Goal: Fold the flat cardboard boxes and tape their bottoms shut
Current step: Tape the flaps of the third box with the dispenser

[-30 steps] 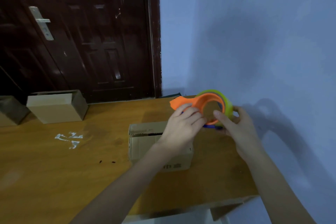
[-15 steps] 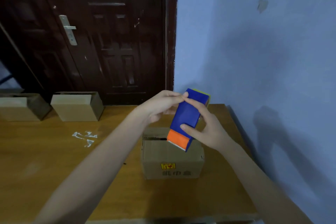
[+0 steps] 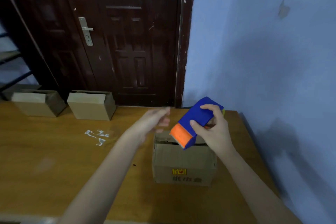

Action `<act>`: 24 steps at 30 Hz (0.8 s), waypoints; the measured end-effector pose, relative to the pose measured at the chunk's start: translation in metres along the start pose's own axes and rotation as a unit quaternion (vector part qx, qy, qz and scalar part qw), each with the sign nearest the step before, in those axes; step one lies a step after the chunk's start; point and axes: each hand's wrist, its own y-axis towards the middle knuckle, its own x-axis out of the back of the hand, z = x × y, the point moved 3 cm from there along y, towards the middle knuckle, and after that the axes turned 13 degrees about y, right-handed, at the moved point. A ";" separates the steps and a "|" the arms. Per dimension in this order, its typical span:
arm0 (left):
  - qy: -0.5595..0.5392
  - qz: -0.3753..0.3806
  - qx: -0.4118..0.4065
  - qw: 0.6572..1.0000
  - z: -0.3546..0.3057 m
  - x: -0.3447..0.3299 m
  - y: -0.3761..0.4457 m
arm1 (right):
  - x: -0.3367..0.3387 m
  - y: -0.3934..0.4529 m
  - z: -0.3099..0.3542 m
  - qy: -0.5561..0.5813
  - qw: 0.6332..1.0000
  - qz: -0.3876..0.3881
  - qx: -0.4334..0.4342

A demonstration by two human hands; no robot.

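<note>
Released from the tape dispenser (image 3: 197, 123) since the earlier frame, left hand (image 3: 156, 121) now hovers beside it, motion-blurred, fingers relaxed and holding nothing. Right hand (image 3: 211, 129) grasps the dispenser alone, orange end tilted down over the cardboard box (image 3: 183, 162) directly below. Box interior cannot be seen. Two more boxes (image 3: 91, 105) stand far left on the table (image 3: 54, 160).

— Anything worn on the arms?
— No sleeves show; both forearms are bare up to the frame's edge.
— Rings, a watch, gloves?
— The left hand (image 3: 156, 120) is blurred; the right hand (image 3: 212, 129) shows bare fingers.
</note>
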 end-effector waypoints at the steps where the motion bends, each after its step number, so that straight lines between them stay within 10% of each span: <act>1: -0.026 0.018 0.030 0.999 0.018 -0.003 -0.002 | 0.000 0.002 -0.001 0.010 1.000 -0.021 -0.008; 10: -0.305 0.092 0.052 0.947 0.050 -0.057 -0.011 | -0.008 0.008 -0.006 0.053 0.993 -0.106 -0.005; 24: -0.359 0.069 0.066 0.928 0.043 -0.069 -0.009 | -0.009 -0.006 -0.028 0.072 0.982 -0.174 0.010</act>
